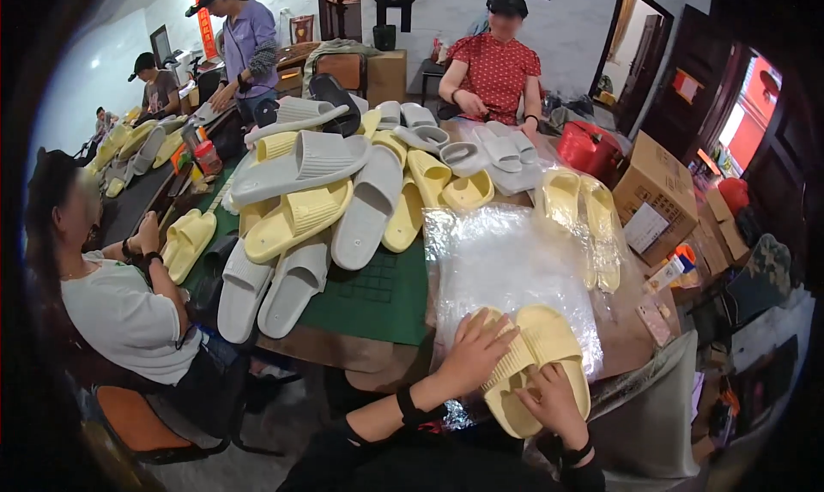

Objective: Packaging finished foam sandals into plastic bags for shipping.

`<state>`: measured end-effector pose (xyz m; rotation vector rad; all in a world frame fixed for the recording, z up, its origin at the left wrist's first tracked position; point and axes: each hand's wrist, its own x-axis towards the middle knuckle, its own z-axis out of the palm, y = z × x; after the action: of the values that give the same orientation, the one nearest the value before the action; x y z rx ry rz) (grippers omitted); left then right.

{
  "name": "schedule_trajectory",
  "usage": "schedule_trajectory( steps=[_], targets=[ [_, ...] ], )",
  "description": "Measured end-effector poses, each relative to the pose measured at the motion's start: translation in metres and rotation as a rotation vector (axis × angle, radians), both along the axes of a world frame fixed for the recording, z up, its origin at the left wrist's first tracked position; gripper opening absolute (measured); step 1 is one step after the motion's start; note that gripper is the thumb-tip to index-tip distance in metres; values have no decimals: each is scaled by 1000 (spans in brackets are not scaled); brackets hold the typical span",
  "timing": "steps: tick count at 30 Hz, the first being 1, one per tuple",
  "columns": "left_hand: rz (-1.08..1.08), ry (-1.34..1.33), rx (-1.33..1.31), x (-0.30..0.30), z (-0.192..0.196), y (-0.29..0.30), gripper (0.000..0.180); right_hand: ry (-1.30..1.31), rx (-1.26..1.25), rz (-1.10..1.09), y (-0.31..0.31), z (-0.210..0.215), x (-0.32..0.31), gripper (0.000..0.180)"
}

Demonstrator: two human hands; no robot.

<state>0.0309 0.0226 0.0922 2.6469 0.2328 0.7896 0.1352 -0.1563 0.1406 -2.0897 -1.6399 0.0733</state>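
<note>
Two yellow slide slippers sit side by side at the table's near edge, partly over a clear plastic bag. Across the strap of the left slipper lies my left hand, its fingers stretched and slightly apart. My right hand grips the right slipper around its footbed, just below the strap, with the thumb pointing toward the other slipper. Its fingertips are partly hidden by the strap. Beyond the bag, another yellow pair lies under clear plastic.
A tall pile of grey slippers and yellow slippers covers the green mat at left. A cardboard box and red ribbon roll stand at right. Co-workers are at the left and far side; one wears a red shirt.
</note>
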Motion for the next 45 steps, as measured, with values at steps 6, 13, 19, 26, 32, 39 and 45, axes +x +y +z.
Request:
schedule_trajectory(
  steps=[6,13,19,26,32,39,45],
  targets=[
    [-106,-82,-38,-7,2,-13,51,-75,-17,-41,14,-11,-9,40],
    [-294,-101,21,-6,-1,-41,49,-67,145,-279,32,-70,9,40],
    [27,-238,71,-29,-3,-24,66,-132,194,-361,53,-51,-8,37],
    [-91,-87,-631,-32,-17,-8,76,-247,280,-181,71,-48,12,26],
    [-203,-34,-762,-31,-23,-4,63,-216,337,-341,89,-58,22,43],
    [-190,-191,-1205,-25,-57,-19,86,-777,265,-190,104,-53,30,49],
    [-213,-290,-1337,-18,-63,-18,92,-434,231,-397,115,-104,42,49]
  ],
)
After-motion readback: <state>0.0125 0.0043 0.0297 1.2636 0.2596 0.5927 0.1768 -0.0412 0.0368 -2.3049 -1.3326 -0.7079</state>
